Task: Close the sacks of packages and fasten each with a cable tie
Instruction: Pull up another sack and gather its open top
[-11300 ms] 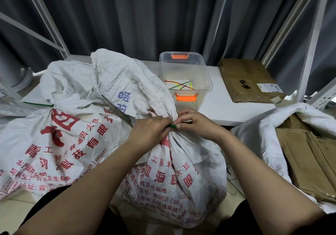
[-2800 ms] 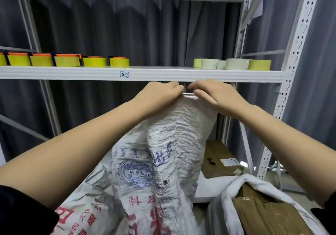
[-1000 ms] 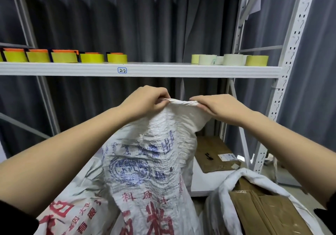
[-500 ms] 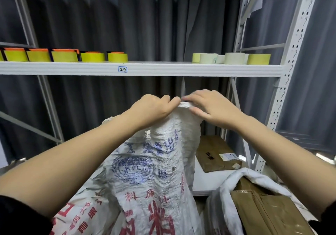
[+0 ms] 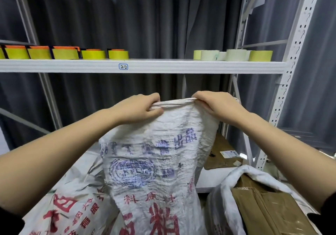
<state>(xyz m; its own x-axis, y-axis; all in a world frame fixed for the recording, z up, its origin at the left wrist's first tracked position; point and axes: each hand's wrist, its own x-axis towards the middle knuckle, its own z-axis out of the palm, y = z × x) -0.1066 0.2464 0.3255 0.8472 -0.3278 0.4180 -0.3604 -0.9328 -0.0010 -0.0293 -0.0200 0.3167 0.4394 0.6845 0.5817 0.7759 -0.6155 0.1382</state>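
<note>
White sack (image 5: 156,154) rim now stretched wider between both hands.

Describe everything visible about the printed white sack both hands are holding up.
The woven sack looks like crinkled white plastic weave, printed with faded blue characters and a round stamp above, red characters below. It is pulled upright, its hemmed top edge stretched between the left hand and right hand, which both grip it. No cable tie shows on it. Another printed sack lies against its lower left.
</note>
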